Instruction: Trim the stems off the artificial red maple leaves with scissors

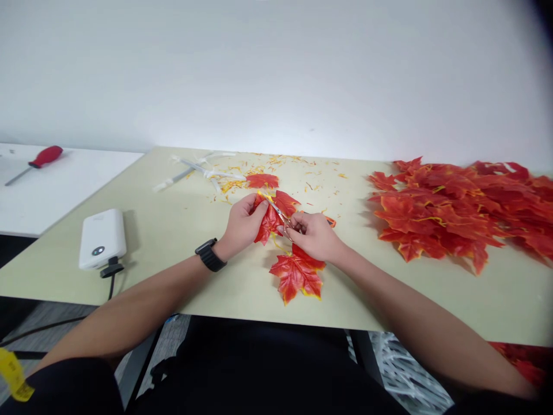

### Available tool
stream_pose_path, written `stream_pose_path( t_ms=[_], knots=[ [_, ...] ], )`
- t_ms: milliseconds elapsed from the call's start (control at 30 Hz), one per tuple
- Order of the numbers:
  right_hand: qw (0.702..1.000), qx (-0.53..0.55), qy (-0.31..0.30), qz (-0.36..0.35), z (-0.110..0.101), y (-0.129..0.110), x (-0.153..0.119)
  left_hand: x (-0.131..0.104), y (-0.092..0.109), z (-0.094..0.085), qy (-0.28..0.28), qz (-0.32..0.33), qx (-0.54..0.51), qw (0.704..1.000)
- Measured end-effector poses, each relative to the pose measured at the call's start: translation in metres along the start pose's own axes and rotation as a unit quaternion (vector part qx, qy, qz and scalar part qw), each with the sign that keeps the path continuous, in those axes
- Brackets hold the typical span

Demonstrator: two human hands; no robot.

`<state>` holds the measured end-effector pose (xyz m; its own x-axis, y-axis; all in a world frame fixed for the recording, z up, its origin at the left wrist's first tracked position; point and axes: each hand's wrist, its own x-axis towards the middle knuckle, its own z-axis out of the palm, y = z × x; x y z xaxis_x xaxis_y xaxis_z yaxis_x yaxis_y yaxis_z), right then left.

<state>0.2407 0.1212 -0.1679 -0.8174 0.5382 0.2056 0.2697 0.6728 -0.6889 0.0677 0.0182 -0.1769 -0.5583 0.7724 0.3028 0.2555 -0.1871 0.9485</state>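
Observation:
My left hand (242, 223), with a black watch on its wrist, pinches a red artificial maple leaf (268, 223) over the middle of the table. My right hand (314, 235) grips small scissors (286, 222) by their rose-gold handles. The blades point up and left and reach the leaf's yellow edge near my left fingertips. Another leaf (297, 275) lies nearer to me, below my right hand, and appears joined by a yellow stem. A single leaf (262, 181) rests just beyond my hands. Partly behind my right hand is an orange-and-black object (330, 221), mostly hidden.
A heap of red leaves (436, 207) covers the right side. Yellow trimmings (276, 162) are scattered at the back, beside clear plastic ties (199, 168). A white power bank (102, 239) with a cable stands left. A red-handled screwdriver (46, 157) lies on the adjoining white table.

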Motion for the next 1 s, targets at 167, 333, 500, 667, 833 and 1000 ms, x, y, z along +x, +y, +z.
stream_pose_path(
  t_ms=[167, 333, 500, 667, 833, 1000],
  knots=[
    [1.000, -0.024, 0.003, -0.013, -0.0005, 0.0000, -0.0003, -0.0007, -0.0005, 0.0003, 0.003, 0.006, -0.002, 1.000],
    [0.999, -0.031, 0.004, -0.016, 0.0001, 0.0013, -0.0003, 0.0000, -0.0018, 0.0000, 0.003, 0.007, 0.012, 1.000],
    [1.000, -0.021, 0.004, -0.017, 0.0019, 0.0029, -0.0005, 0.0000, -0.0019, 0.0000, 0.003, 0.004, 0.010, 1.000],
    [1.000, 0.000, -0.002, -0.012, 0.0038, 0.0045, 0.0003, -0.0012, 0.0006, 0.0012, -0.005, -0.028, -0.045, 0.999],
    [1.000, 0.010, -0.004, -0.010, 0.0038, 0.0052, 0.0003, -0.0009, 0.0013, 0.0008, -0.012, -0.050, -0.084, 0.995],
    [1.000, 0.005, 0.001, -0.014, 0.0037, 0.0070, 0.0004, -0.0003, 0.0020, 0.0003, -0.009, -0.052, -0.058, 0.997]
  ],
)
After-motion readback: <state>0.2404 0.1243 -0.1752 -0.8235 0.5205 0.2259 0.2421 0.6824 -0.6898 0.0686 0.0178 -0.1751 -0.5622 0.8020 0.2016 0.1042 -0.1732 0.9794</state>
